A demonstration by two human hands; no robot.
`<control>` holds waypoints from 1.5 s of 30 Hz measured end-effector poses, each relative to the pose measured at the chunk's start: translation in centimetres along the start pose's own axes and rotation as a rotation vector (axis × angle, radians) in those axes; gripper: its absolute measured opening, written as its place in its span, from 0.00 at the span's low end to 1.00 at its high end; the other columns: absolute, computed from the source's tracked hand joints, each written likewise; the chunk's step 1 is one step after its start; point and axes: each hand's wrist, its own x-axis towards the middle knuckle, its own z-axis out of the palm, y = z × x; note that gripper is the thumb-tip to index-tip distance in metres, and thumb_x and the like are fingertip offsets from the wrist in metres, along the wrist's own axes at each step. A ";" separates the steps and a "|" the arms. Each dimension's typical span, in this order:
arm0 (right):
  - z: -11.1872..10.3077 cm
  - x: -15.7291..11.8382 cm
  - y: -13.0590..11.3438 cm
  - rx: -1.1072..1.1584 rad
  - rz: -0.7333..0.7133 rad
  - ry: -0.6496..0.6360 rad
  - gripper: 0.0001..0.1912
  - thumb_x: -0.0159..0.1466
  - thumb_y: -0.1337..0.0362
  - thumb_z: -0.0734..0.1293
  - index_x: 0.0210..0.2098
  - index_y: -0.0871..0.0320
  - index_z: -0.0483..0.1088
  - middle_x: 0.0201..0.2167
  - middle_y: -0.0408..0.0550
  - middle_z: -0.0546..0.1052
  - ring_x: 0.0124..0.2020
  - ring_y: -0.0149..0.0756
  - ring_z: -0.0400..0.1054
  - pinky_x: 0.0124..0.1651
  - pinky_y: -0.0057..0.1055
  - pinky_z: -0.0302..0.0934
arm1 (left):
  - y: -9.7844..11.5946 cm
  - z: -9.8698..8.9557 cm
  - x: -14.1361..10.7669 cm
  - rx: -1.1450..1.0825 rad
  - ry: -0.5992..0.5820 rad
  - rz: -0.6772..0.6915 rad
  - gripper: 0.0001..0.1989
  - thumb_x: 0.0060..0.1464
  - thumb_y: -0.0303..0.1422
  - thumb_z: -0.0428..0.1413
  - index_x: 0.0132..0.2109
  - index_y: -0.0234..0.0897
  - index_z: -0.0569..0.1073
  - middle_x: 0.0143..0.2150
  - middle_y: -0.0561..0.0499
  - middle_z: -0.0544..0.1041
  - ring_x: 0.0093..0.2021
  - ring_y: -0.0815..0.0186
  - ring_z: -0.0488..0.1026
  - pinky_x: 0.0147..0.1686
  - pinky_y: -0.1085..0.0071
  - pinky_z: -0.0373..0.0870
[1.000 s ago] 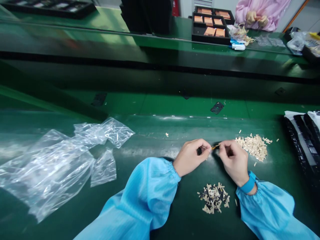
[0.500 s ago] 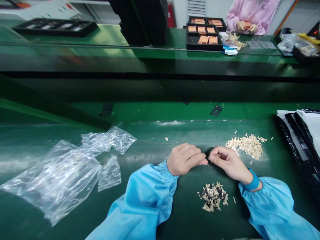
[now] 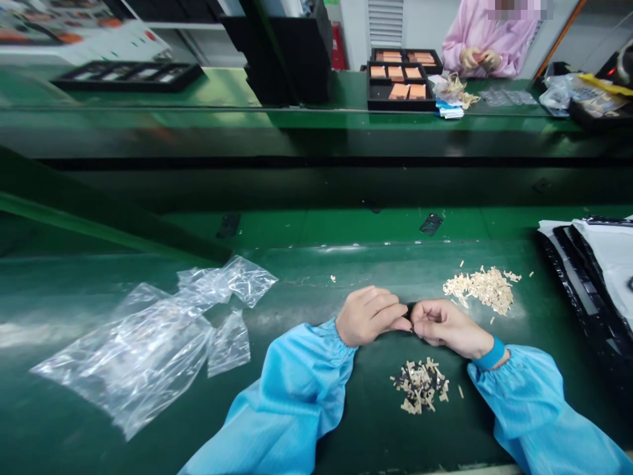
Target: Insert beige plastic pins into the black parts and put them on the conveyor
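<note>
My left hand (image 3: 373,315) and my right hand (image 3: 448,326) meet fingertip to fingertip above the green table (image 3: 297,290). Both are closed in a pinch, and what they hold is too small to make out. Just below them lies a pile of mixed black and pale small pieces (image 3: 420,386), with one loose piece to its right. A larger heap of pale beige pieces (image 3: 482,288) sits beyond my right hand. Blue sleeves cover both my forearms, and a blue band circles my right wrist.
Clear plastic bags (image 3: 143,349) spread over the left side. Black and white packages (image 3: 593,277) are stacked at the right edge. Across a raised green ledge stand black trays with orange blocks (image 3: 400,86); a person in pink (image 3: 487,39) works behind it.
My right hand has come closer to my left, and their fingertips now meet. The whole view has shifted slightly. The person in pink has moved their hands closer together.
</note>
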 end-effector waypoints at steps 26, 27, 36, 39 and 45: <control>-0.8 2.4 1.9 0.059 -0.201 0.329 0.19 0.56 0.49 0.75 0.28 0.57 0.69 0.15 0.32 0.58 0.16 0.22 0.46 0.19 0.24 0.39 | -15.2 1.6 11.4 0.093 -0.282 -0.999 0.11 0.60 0.23 0.54 0.48 0.33 0.78 0.46 0.37 0.80 0.54 0.49 0.76 0.59 0.51 0.66; -0.8 2.5 1.9 0.067 -0.212 0.329 0.19 0.56 0.50 0.75 0.28 0.57 0.69 0.15 0.32 0.58 0.16 0.22 0.46 0.19 0.24 0.39 | -14.6 0.9 10.8 0.045 -0.232 -1.009 0.10 0.61 0.26 0.54 0.47 0.36 0.78 0.47 0.39 0.81 0.54 0.50 0.76 0.59 0.53 0.65; -0.9 2.6 2.4 0.048 -0.264 0.382 0.17 0.55 0.51 0.74 0.29 0.57 0.69 0.16 0.33 0.61 0.15 0.23 0.45 0.19 0.25 0.40 | -3.8 1.0 3.9 -0.613 0.102 -1.234 0.20 0.48 0.47 0.64 0.40 0.35 0.73 0.34 0.49 0.79 0.31 0.66 0.77 0.30 0.71 0.73; -0.6 2.4 2.3 -0.007 -0.282 0.448 0.17 0.55 0.50 0.75 0.28 0.56 0.69 0.16 0.33 0.60 0.16 0.24 0.47 0.20 0.25 0.42 | -1.2 1.8 3.4 -0.790 0.110 -1.265 0.22 0.47 0.45 0.65 0.43 0.34 0.75 0.37 0.47 0.80 0.33 0.66 0.78 0.32 0.72 0.74; -0.5 2.0 2.2 -0.127 -0.290 0.560 0.15 0.54 0.54 0.75 0.27 0.56 0.70 0.20 0.37 0.66 0.21 0.28 0.54 0.24 0.26 0.48 | 0.1 2.2 3.6 -0.887 0.129 -1.267 0.17 0.48 0.43 0.66 0.37 0.35 0.72 0.26 0.56 0.73 0.20 0.74 0.69 0.22 0.77 0.67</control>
